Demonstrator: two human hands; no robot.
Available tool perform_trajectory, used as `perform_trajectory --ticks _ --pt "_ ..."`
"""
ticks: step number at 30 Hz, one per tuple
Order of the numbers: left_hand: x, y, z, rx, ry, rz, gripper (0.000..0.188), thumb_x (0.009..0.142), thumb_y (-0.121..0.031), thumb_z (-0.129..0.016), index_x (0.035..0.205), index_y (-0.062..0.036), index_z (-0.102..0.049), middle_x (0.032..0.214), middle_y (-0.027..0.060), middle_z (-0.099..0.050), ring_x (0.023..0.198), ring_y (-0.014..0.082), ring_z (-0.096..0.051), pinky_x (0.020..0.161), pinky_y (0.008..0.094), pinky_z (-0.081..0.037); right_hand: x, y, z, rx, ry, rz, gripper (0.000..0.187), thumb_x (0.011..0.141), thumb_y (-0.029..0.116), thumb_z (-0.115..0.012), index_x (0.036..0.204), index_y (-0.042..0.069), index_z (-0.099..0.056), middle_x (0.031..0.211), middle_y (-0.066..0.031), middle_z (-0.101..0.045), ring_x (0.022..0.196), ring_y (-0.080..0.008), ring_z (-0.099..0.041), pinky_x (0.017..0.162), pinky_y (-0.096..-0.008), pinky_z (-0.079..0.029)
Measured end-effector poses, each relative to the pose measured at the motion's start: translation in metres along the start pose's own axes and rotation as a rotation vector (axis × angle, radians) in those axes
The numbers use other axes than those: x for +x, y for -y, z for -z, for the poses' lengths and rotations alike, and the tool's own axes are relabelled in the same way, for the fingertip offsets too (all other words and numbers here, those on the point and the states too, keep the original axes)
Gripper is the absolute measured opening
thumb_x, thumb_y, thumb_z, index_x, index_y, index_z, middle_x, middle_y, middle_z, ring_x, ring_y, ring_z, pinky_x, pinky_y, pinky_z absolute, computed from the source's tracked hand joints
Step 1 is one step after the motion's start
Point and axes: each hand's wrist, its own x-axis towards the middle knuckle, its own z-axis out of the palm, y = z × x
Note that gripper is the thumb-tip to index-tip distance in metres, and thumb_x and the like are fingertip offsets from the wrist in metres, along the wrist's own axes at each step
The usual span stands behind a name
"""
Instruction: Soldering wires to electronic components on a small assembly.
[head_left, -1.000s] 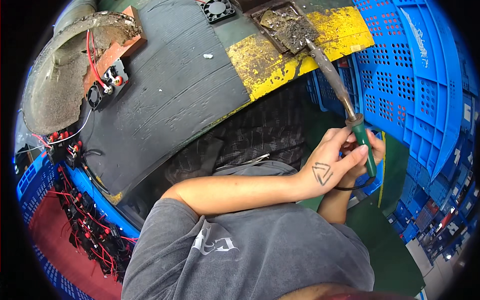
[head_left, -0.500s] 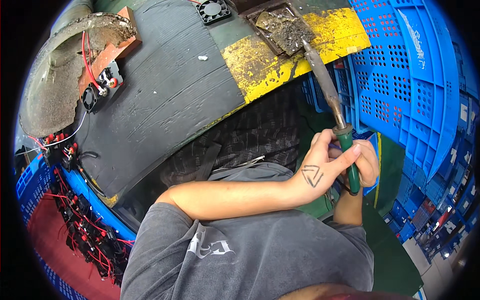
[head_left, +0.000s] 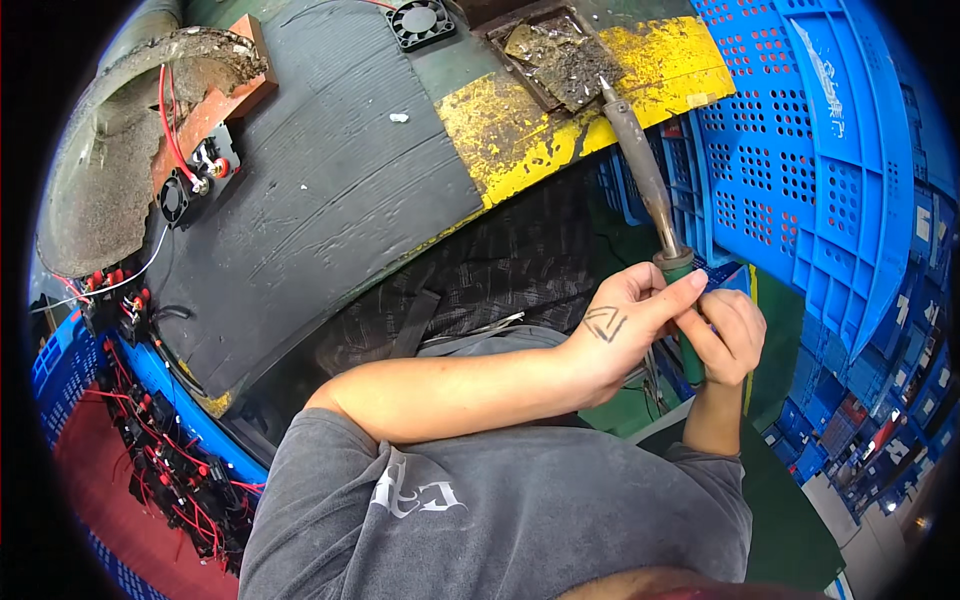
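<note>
A soldering iron (head_left: 640,155) with a green handle and a dull metal barrel slants up and away in front of me. My left hand (head_left: 622,325), marked with a drawn triangle on its back, closes round the upper handle with the thumb laid across it. On the handle's right side, my right hand (head_left: 735,335) has its fingers curled, and the index finger presses against the handle; the fingertips are partly hidden. The pointed tip is just off the right edge of a shallow tray (head_left: 528,90) of dark, crusty residue.
A dark work mat (head_left: 330,150) spans the bench, with a worn yellow edge (head_left: 490,140). One small black fan (head_left: 420,24) lies at the far edge, another (head_left: 175,200) on the left with red wires. Blue perforated crates (head_left: 765,130) stand at right; a left crate holds several wired black parts (head_left: 165,465).
The iron's handle has shifted slightly left, with its tip a little higher. My right hand has turned, bringing its index finger across the handle. My left hand has moved slightly left.
</note>
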Motion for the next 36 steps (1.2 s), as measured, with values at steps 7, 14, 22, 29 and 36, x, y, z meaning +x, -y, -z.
perform_trajectory --ticks 7,14,22,29,36 --pt "0.0 -0.004 0.004 -0.011 0.077 -0.036 0.031 0.092 -0.033 -0.068 0.095 -0.0043 -0.058 0.084 -0.0001 -0.058 0.075 0.0052 -0.052 0.067 0.0218 -0.043 -0.004 0.001 -0.003 0.161 0.029 -0.166 0.033 0.052 0.012 -0.069 0.084 0.006 -0.074 0.082 -0.0071 -0.056 0.069 -0.0201 -0.054 0.055 -0.0266 -0.042" --pt "0.001 -0.008 0.005 0.076 0.164 -0.05 0.029 0.096 -0.029 -0.062 0.106 -0.0017 -0.061 0.097 0.0056 -0.065 0.088 0.012 -0.063 0.08 0.0272 -0.052 -0.017 0.004 -0.008 0.482 -0.06 -0.32 0.026 0.074 0.005 -0.073 0.099 0.002 -0.068 0.096 -0.0101 -0.054 0.08 -0.0182 -0.052 0.068 -0.0274 -0.044" --pt "0.008 -0.007 0.01 0.022 0.165 -0.024 0.026 0.096 -0.027 -0.062 0.098 -0.0013 -0.064 0.08 0.0022 -0.062 0.068 0.0078 -0.052 0.061 0.0232 -0.044 -0.013 0.024 0.003 1.439 -0.222 -1.137 0.052 0.097 0.025 -0.054 0.132 -0.008 -0.036 0.122 -0.023 -0.053 0.063 -0.0135 -0.057 0.04 -0.017 -0.035" --pt "0.02 0.001 0.019 0.115 0.139 -0.139 0.026 0.097 -0.026 -0.061 0.103 -0.0006 -0.064 0.082 0.0016 -0.063 0.069 0.0076 -0.055 0.062 0.0237 -0.046 -0.013 0.033 0.001 0.901 0.022 -1.213 0.052 0.098 0.016 -0.055 0.142 -0.006 -0.039 0.082 -0.0055 -0.063 0.051 -0.0031 -0.045 0.046 -0.0167 -0.032" --pt "0.019 0.008 0.014 0.078 0.034 -0.123 0.034 0.092 -0.028 -0.068 0.107 0.0004 -0.061 0.082 0.0026 -0.063 0.07 0.0068 -0.055 0.061 0.0222 -0.043 -0.007 0.037 -0.004 0.29 0.097 -1.04 0.037 0.095 0.008 -0.056 0.131 0.001 -0.057 0.097 -0.0097 -0.067 0.076 -0.0138 -0.058 0.067 -0.0254 -0.045"
